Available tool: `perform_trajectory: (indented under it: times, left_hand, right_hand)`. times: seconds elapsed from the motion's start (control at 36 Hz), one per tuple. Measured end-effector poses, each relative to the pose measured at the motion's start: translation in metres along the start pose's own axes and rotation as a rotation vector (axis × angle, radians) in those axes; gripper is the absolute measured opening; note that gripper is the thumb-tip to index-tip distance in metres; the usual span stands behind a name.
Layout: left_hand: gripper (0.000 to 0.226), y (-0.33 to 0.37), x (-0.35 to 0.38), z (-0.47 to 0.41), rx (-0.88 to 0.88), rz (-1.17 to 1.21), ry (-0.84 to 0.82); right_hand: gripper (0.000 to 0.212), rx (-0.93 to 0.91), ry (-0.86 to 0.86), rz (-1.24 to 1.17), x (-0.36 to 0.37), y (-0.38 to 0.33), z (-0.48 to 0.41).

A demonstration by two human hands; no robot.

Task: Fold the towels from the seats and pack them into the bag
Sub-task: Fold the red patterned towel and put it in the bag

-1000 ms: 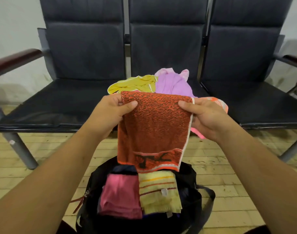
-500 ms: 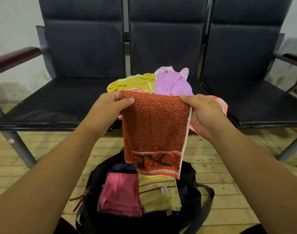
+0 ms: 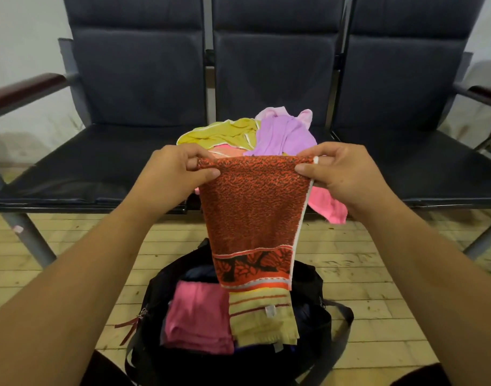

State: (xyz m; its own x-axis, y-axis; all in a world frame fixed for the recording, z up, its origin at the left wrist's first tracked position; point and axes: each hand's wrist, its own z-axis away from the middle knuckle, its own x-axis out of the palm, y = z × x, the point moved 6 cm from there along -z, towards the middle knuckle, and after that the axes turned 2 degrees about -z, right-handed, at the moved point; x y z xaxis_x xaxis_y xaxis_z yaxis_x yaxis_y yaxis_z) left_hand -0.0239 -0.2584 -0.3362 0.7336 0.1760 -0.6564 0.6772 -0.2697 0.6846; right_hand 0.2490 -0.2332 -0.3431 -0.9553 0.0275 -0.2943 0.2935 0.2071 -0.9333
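An orange-red towel (image 3: 252, 213) with a dark patterned border hangs folded in front of me. My left hand (image 3: 174, 171) pinches its top left corner and my right hand (image 3: 339, 174) pinches its top right corner. Below it on the floor stands an open black bag (image 3: 314, 280) holding a folded pink towel (image 3: 197, 319) and a folded yellow striped towel (image 3: 264, 319). Behind the held towel, a heap of loose towels lies on the middle seat: a yellow one (image 3: 219, 133), a lilac one (image 3: 283, 132) and a pink one (image 3: 328, 204) drooping over the seat's front edge.
A row of three dark padded seats (image 3: 99, 162) with wooden armrests (image 3: 21, 90) stands against a white wall. Metal legs (image 3: 29, 238) reach down to a pale wooden plank floor (image 3: 364, 274). The bag's strap (image 3: 339, 338) trails at its right.
Both hands have lifted the orange-red towel a little and shifted their pinch along its top edge. The hanging end has swung slightly to the right over the bag.
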Motion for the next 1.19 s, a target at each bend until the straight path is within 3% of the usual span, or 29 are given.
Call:
perform_trajectory:
  times: [0.22, 0.31, 0.42, 0.53, 0.61, 0.67, 0.78, 0.83, 0.94, 1.03, 1.08, 1.14, 1.19]
  left_hand:
    - [0.015, 0.007, -0.005, 0.000, 0.051, -0.145, 0.156]
    - [0.014, 0.007, -0.004, -0.002, 0.074, -0.100, 0.168]
    - [0.005, 0.012, -0.001, 0.001, 0.077, 0.179, 0.047]
    - [0.014, 0.023, 0.001, 0.007, 0.082, 0.552, -0.036]
    - [0.006, 0.021, 0.007, 0.009, -0.060, 0.811, 0.010]
    - [0.017, 0.017, 0.016, 0.009, -0.185, 0.932, -0.016]
    - [0.037, 0.015, 0.049, 0.022, -0.280, 0.822, -0.418]
    - [0.034, 0.016, 0.060, 0.028, -0.319, 0.893, -0.473]
    - [0.026, 0.029, 0.068, 0.030, -0.447, 1.177, -0.406]
    - [0.027, 0.032, 0.066, 0.027, -0.508, 1.238, -0.323]
    - [0.027, 0.027, 0.060, 0.021, -0.536, 1.280, -0.251]
    - [0.023, 0.022, 0.055, 0.017, -0.563, 1.316, -0.225]
    - [0.013, 0.013, 0.051, 0.013, -0.595, 1.298, -0.193]
  right_hand:
    - [0.016, -0.098, 0.032, 0.304, 0.001, -0.019, 0.004]
    - [0.015, -0.132, 0.068, 0.341, 0.002, -0.025, 0.006]
    - [0.014, -0.136, 0.057, 0.074, -0.003, -0.027, 0.006]
    - [0.010, 0.045, -0.166, -0.553, 0.013, -0.021, 0.009]
    - [0.010, 0.100, -0.243, -0.788, 0.024, -0.028, 0.014]
    - [0.014, 0.109, -0.245, -0.858, 0.027, -0.034, 0.016]
    - [0.015, 0.159, -0.251, -0.977, 0.031, -0.038, 0.014]
    - [0.016, 0.241, -0.222, -0.946, 0.032, -0.030, 0.011]
    - [0.030, 0.439, -0.214, -0.889, 0.032, 0.000, 0.008]
    - [0.062, 0.455, -0.383, -0.865, 0.035, 0.017, 0.019]
    - [0.071, 0.502, -0.579, -0.785, 0.047, 0.027, 0.037]
    - [0.067, 0.555, -0.712, -0.710, 0.061, 0.038, 0.049]
    - [0.041, 0.544, -0.739, -0.616, 0.072, 0.039, 0.052]
